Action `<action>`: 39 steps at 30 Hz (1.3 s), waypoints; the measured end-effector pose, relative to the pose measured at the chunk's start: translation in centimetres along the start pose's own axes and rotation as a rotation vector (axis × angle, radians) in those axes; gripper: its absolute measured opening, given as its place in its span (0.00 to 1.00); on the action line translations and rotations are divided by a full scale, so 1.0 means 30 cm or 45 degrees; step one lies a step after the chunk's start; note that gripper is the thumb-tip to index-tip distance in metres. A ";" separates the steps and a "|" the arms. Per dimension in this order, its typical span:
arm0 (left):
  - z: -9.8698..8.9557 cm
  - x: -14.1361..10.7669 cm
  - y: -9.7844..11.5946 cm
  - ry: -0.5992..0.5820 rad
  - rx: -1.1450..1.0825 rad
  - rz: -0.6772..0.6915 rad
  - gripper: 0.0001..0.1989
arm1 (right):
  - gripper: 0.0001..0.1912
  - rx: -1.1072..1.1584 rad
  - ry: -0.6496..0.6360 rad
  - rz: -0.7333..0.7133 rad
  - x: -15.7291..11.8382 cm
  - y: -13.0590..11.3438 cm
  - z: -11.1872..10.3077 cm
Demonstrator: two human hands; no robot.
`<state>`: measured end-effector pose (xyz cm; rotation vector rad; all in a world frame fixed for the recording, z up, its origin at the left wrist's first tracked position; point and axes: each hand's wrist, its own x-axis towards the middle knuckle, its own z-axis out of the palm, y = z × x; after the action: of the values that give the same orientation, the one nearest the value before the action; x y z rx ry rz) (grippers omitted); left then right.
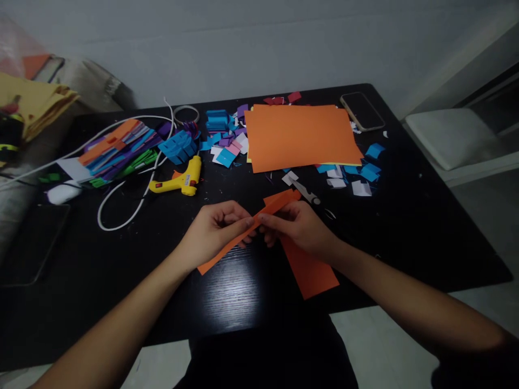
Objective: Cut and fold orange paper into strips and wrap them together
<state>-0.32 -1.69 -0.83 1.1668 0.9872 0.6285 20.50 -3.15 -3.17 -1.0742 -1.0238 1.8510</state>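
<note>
My left hand (219,227) and my right hand (298,224) both pinch a long, narrow orange paper strip (227,248) near its middle, thumbs on top and close together. The strip slants from lower left to upper right, above the table. Beneath my right hand a wider orange paper piece (312,270) lies on the black table, partly covered by the hand. Just beyond my right hand are scissors (308,195), their handles partly hidden.
Orange sheets (300,135) lie at the back among small coloured paper pieces (226,156). A yellow glue gun (180,181), white cable (104,224) and bundled paper strips (121,148) are at left. A phone (362,111) rests at back right, another dark phone (34,246) at far left.
</note>
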 end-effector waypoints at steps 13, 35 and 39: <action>-0.001 0.003 -0.011 0.017 -0.011 -0.003 0.11 | 0.16 0.078 -0.053 0.052 0.001 0.004 -0.008; -0.018 0.004 -0.006 0.009 0.030 -0.018 0.10 | 0.15 0.079 0.000 -0.008 0.007 0.005 -0.022; -0.017 0.002 -0.004 0.025 0.042 -0.033 0.11 | 0.17 0.077 0.012 -0.003 0.009 0.001 -0.021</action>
<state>-0.75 -1.45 -1.01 1.1769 1.0307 0.6061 20.98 -2.76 -3.48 -1.0443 -0.9579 1.8614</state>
